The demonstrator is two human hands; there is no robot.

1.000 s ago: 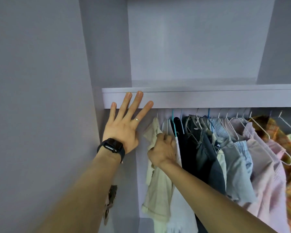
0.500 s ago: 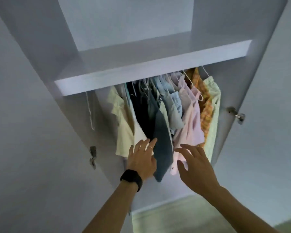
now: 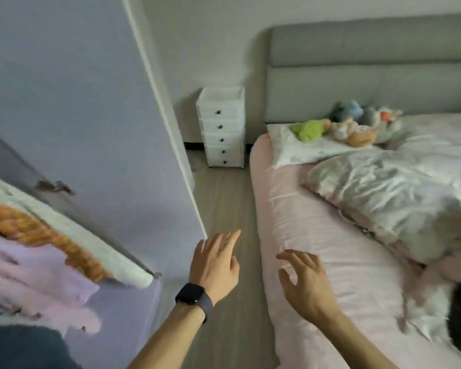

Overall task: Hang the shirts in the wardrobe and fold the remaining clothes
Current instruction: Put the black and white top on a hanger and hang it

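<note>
Both hands empty, fingers loose: my left hand (image 3: 214, 265) hung over the floor (image 3: 225, 203), my right hand (image 3: 305, 283) over the bed (image 3: 304, 230); hung shirts (image 3: 35, 265) far left.

Head-worn view down toward bed (image 3: 317, 209)

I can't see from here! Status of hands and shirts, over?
Left hand open, empty. Right hand open, empty, above pink bed sheet. Pale pink shirt hangs by lilac wardrobe door. Nothing blocking.
</note>
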